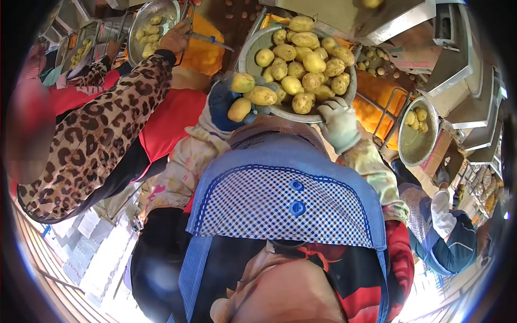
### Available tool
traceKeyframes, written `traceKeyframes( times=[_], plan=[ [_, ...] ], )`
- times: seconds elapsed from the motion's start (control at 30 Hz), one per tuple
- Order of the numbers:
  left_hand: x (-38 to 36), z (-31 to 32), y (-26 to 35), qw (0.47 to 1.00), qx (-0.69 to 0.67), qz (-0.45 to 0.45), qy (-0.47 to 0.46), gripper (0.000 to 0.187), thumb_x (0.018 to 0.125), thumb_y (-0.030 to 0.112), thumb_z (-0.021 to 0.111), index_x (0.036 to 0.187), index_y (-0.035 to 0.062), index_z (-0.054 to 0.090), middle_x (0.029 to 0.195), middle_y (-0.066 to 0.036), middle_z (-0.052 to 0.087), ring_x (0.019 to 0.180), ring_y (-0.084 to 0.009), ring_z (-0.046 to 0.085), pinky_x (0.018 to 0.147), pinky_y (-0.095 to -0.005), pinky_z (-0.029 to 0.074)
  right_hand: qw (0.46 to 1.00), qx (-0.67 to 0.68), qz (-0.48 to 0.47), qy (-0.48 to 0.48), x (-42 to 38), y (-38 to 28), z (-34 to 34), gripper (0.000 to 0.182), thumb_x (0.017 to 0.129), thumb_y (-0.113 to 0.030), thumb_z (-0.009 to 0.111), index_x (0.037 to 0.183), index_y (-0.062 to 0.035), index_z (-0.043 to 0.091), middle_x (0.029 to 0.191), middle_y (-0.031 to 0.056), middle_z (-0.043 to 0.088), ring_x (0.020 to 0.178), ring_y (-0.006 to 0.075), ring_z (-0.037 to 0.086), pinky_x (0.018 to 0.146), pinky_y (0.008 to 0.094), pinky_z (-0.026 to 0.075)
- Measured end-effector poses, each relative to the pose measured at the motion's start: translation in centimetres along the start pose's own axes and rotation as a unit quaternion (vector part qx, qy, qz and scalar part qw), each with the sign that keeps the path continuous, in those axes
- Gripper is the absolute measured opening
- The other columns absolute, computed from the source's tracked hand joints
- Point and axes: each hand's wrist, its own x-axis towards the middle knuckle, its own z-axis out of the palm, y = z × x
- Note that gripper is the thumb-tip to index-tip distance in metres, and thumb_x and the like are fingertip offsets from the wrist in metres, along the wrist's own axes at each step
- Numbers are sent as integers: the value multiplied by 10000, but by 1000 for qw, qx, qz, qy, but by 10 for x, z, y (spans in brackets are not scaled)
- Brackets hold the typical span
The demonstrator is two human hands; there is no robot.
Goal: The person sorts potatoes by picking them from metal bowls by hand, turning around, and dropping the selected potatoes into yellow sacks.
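Observation:
My left hand (219, 109), in a dark blue glove, is at the left edge of a round metal basin (245, 64), cradling a few yellow potatoes (260, 95) against the rim. One of them, a greenish potato (243, 82), sits highest in that group. My right hand (339, 123) wears a pale glove, and its fingers curl over the basin's near right rim. Several more potatoes (314, 62) are heaped in the basin, some with brown, rough patches. Potatoes and glove hide part of my left fingers.
On the left, a co-worker's leopard-print sleeve (102, 129) reaches to another potato basin (133, 40). A third basin (409, 145) stands at right, beside orange sacking (377, 102) and a metal frame. Metal chutes (449, 64) project at upper right. Another person's sleeve (455, 250) is at lower right.

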Motion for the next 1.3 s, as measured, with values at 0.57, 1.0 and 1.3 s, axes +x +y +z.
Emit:
traceKeyframes(
  times=[0.57, 1.0, 1.3],
  plan=[
    [-37, 17, 13, 987, -89, 120, 58, 716, 876, 586, 472, 1315, 22, 440, 1328, -274, 430, 857, -360, 619, 527, -311, 506, 975, 67, 97, -189, 85, -36, -134, 395, 805, -419, 626, 746, -29, 629, 682, 181, 591, 687, 364, 595, 621, 443, 456],
    [-30, 6, 21, 979, -177, 78, -58, 729, 862, 572, 516, 1351, 41, 419, 1409, -278, 332, 974, -359, 598, 591, -316, 506, 950, 222, 164, -144, 66, -51, -185, 168, 755, -149, 637, 742, 19, 641, 614, 140, 570, 547, 207, 558, 536, 324, 432],
    [-23, 13, 39, 974, -179, 111, -89, 746, 883, 554, 500, 1371, 8, 363, 1333, -250, 438, 1089, -433, 547, 728, -447, 539, 991, 92, 24, 90, 16, -26, -108, 189, 648, -154, 705, 764, -23, 633, 731, 113, 599, 721, 307, 578, 632, 392, 460]
  ],
)
